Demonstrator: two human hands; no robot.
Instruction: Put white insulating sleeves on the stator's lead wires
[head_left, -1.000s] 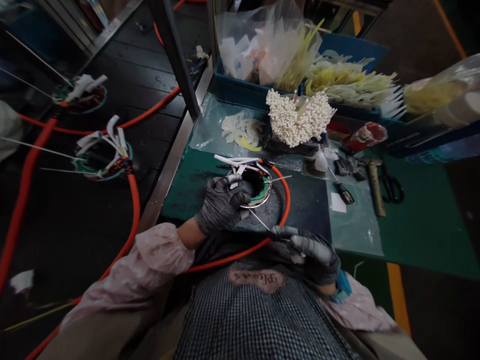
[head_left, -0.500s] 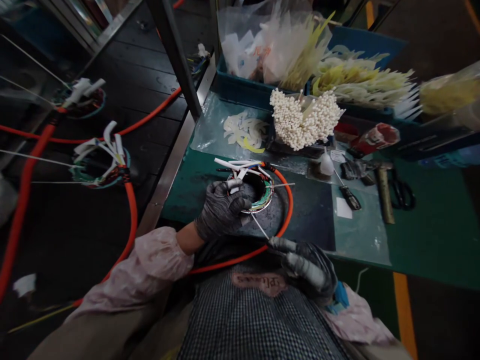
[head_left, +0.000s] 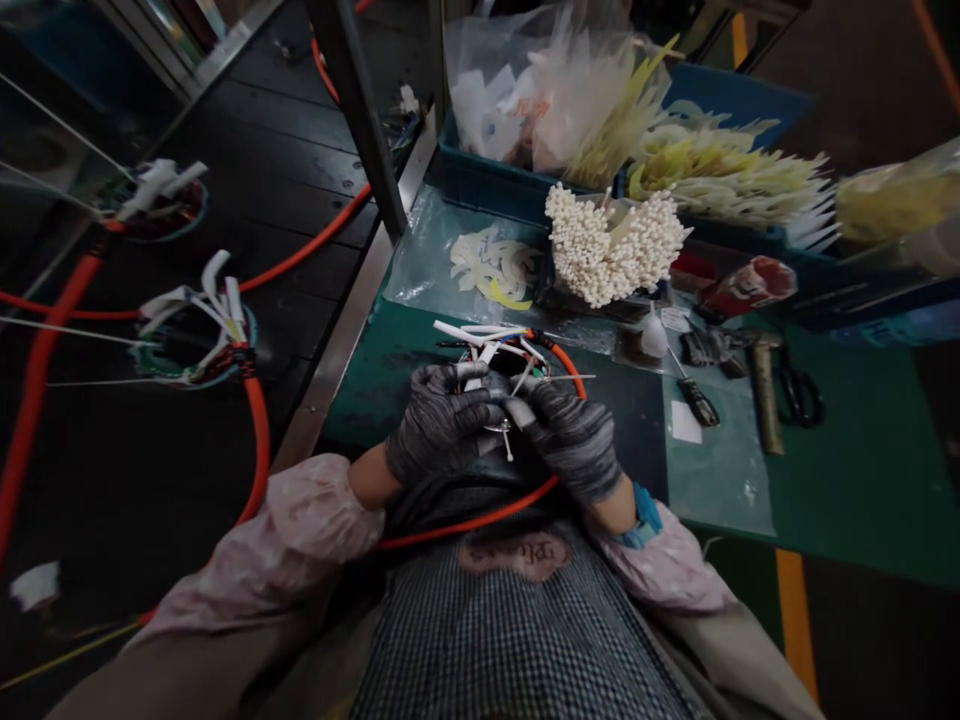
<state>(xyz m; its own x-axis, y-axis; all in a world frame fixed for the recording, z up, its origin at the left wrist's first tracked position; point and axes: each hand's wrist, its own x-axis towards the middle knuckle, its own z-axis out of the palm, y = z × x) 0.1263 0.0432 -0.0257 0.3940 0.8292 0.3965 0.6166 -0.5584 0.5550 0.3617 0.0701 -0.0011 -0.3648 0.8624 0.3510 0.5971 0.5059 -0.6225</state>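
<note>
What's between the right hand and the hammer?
In the head view, a dark mat, plastic sheet, white card and screwdriver lie between right hand and hammer.

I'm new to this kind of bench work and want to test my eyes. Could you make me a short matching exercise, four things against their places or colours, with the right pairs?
1. Wire-wound ring
2. Screwdriver
3. Cluster of thin round-headed pieces
4. Thick cord bound to the ring

A. Orange
B. Where the left hand and right hand meet
C. White, just in front of the blue bin
D. Beside a white square

Pairs: 1-B, 2-D, 3-C, 4-A.
</note>
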